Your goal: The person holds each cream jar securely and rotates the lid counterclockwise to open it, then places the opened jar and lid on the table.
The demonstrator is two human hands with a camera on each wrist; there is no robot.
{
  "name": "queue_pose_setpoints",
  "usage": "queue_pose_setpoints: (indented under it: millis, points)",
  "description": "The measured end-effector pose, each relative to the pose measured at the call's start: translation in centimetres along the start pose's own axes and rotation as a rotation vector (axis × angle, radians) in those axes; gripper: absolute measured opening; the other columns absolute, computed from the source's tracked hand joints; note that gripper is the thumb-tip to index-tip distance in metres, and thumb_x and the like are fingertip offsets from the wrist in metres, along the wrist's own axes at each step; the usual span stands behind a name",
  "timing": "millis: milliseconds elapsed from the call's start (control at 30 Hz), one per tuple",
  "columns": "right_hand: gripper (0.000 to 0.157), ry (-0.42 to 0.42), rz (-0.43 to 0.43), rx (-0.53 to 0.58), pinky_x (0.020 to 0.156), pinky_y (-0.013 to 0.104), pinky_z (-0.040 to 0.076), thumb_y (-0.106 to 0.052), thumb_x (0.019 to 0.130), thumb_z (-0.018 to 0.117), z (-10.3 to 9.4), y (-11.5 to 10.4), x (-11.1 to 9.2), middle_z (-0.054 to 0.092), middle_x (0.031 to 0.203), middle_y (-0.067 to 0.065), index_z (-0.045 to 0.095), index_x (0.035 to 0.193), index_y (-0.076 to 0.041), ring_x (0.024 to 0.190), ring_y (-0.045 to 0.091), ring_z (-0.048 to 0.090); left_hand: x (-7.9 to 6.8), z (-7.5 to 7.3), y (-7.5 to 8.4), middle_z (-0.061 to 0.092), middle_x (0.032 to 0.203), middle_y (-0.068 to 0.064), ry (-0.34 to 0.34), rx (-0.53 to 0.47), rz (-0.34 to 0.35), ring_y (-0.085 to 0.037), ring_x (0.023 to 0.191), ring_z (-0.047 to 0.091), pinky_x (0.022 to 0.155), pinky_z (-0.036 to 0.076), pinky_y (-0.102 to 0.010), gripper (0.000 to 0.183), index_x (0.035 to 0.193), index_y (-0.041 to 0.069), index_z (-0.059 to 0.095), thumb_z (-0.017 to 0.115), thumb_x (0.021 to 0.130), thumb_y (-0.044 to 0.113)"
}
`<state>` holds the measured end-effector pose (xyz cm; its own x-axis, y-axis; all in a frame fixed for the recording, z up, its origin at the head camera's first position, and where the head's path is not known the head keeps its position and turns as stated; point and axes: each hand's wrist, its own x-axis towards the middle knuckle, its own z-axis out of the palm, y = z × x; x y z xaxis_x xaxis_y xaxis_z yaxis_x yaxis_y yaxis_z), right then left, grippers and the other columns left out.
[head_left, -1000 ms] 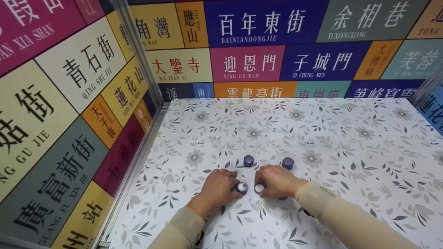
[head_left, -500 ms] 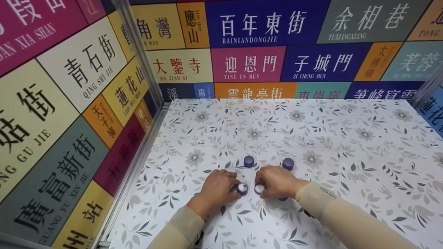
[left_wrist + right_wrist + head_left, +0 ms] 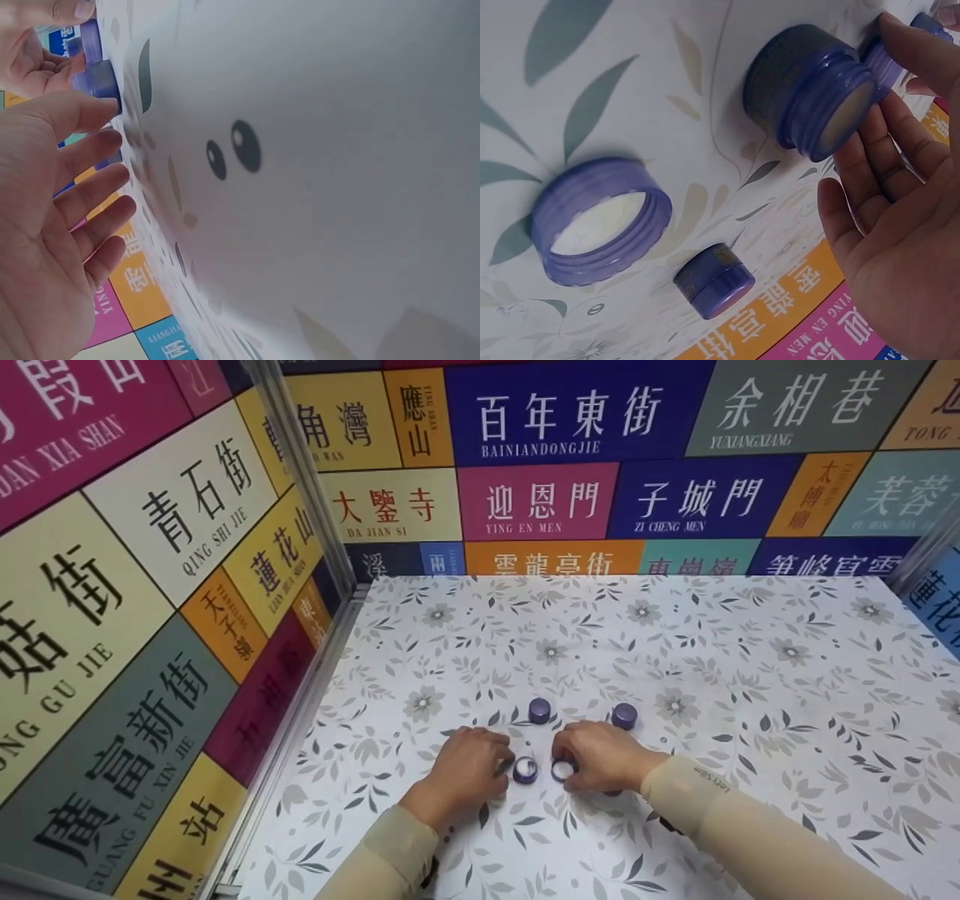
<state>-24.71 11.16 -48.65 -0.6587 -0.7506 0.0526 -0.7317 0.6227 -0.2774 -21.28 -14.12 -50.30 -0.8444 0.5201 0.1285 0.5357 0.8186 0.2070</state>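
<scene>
A small purple open jar (image 3: 525, 769), white inside, stands in front of my left hand (image 3: 474, 765). The left fingers are loosely bent, apart from one another, with the thumb tip close by the jar in the left wrist view. My right hand (image 3: 604, 755) has its thumb and fingers around a low purple jar lid (image 3: 562, 769), white inside facing up. In the right wrist view, another open jar (image 3: 810, 94) with a threaded neck stands beside those fingers. A second upturned lid (image 3: 604, 221) lies nearer that camera; in the head view the right hand and sleeve hide much here.
Two closed purple jars stand beyond my hands, the left jar (image 3: 539, 711) and the right jar (image 3: 624, 715). All rest on a table (image 3: 712, 645) covered in a white floral print. Colourful sign-printed panels (image 3: 536, 502) rise at the back and left.
My left hand has let go of the open jar and drawn slightly left, leaving a gap. The right hand stays in place around its lid.
</scene>
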Motion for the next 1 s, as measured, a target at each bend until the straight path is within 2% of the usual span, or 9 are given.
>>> queue_pose_setpoints:
  millis: [200,367,533,767,1000]
  points:
    - [0.038,-0.005,-0.005,-0.012,0.075,0.040,0.050,-0.028,0.064,0.086,-0.3,-0.1,0.0,0.061,0.088,-0.005,0.070,0.096,-0.016,0.081,0.017,0.058,0.0,-0.3,-0.2,0.068,0.122,-0.001,0.002,-0.013,-0.014,-0.023,0.116,0.059,0.102,0.040,-0.045,0.028,0.106,0.016,0.078,0.067,0.080,0.016]
    - [0.031,0.005,0.005,0.010,0.075,0.039,0.050,-0.033,0.075,0.080,-1.1,0.0,0.0,0.062,0.088,-0.004,0.070,0.098,-0.015,0.081,0.015,0.057,0.2,-0.7,-0.2,0.070,0.117,-0.001,0.019,-0.012,-0.021,-0.021,0.111,0.062,0.098,0.042,-0.042,0.026,0.107,0.015,0.077,0.066,0.082,0.015]
    - [0.025,0.038,0.053,-0.018,0.075,0.041,0.050,-0.029,0.082,0.074,-1.7,0.2,0.4,0.065,0.091,-0.003,0.071,0.101,-0.014,0.083,0.018,0.060,0.1,-0.9,-0.3,0.070,0.113,-0.001,0.013,-0.029,-0.047,-0.020,0.109,0.063,0.095,0.043,-0.040,0.026,0.109,0.015,0.076,0.067,0.085,0.018]
    - [0.019,0.094,0.117,-0.094,0.074,0.042,0.051,-0.027,0.083,0.073,-1.9,0.8,1.5,0.065,0.090,-0.004,0.071,0.098,-0.015,0.083,0.020,0.061,0.1,-1.0,-0.2,0.071,0.108,0.000,0.035,-0.037,-0.048,-0.020,0.104,0.064,0.093,0.044,-0.041,0.027,0.108,0.014,0.076,0.066,0.083,0.016]
    - [0.021,0.136,0.085,-0.149,0.070,0.045,0.051,-0.019,0.078,0.072,-2.6,1.3,3.2,0.065,0.087,0.000,0.070,0.097,-0.011,0.079,0.024,0.062,-0.3,-0.9,-0.5,0.070,0.106,0.002,0.032,-0.028,-0.083,-0.019,0.101,0.064,0.093,0.045,-0.039,0.028,0.108,0.016,0.077,0.065,0.082,0.016]
